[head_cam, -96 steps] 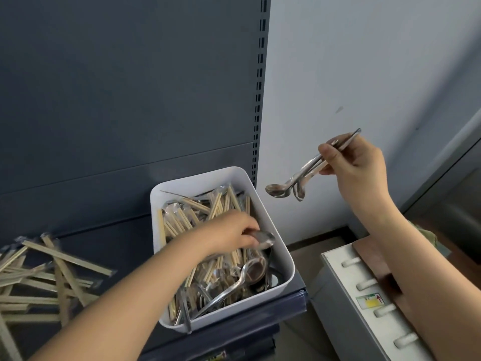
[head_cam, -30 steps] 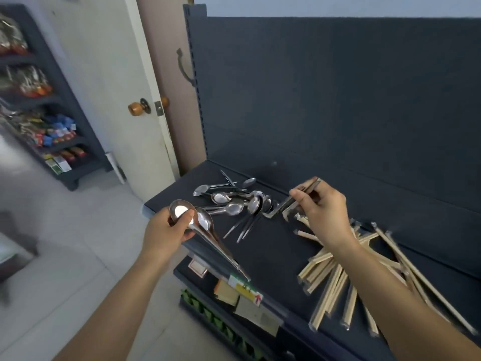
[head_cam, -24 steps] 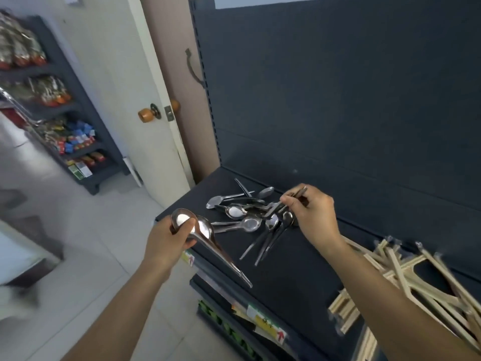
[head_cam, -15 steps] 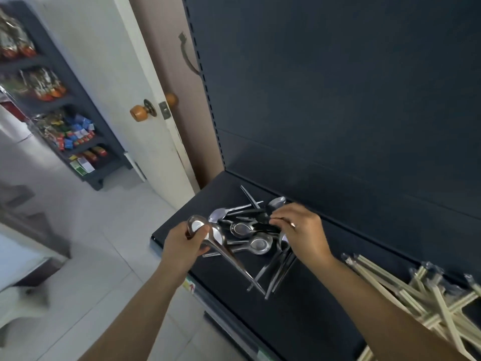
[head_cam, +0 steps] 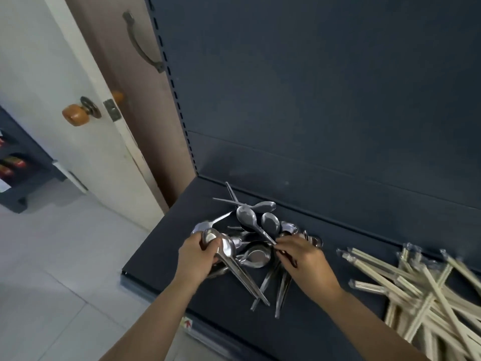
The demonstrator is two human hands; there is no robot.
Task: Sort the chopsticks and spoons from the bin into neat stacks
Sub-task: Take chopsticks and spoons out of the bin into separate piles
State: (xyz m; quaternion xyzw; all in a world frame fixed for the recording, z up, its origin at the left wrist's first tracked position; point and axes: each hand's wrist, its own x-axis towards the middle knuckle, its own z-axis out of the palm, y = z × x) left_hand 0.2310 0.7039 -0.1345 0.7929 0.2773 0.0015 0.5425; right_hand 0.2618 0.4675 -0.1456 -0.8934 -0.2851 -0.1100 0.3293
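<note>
A dark shelf (head_cam: 338, 217) and back panel (head_cam: 312, 87) stand beside a white door (head_cam: 52, 61) and tiled floor (head_cam: 52, 269); chopsticks (head_cam: 416, 287) lie heaped at right, spoons (head_cam: 256, 256) piled left; the left hand (head_cam: 196, 256) grips 2 nested spoons (head_cam: 223, 247); the right hand (head_cam: 304, 261) pinches 1 spoon (head_cam: 246, 216) by its handle.

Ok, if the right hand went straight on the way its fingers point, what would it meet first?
The spoon pile. The right hand has its fingertips at the handle end of one spoon, with more bowls just beyond. Depth is unclear, but nothing else seems to lie between.
</note>
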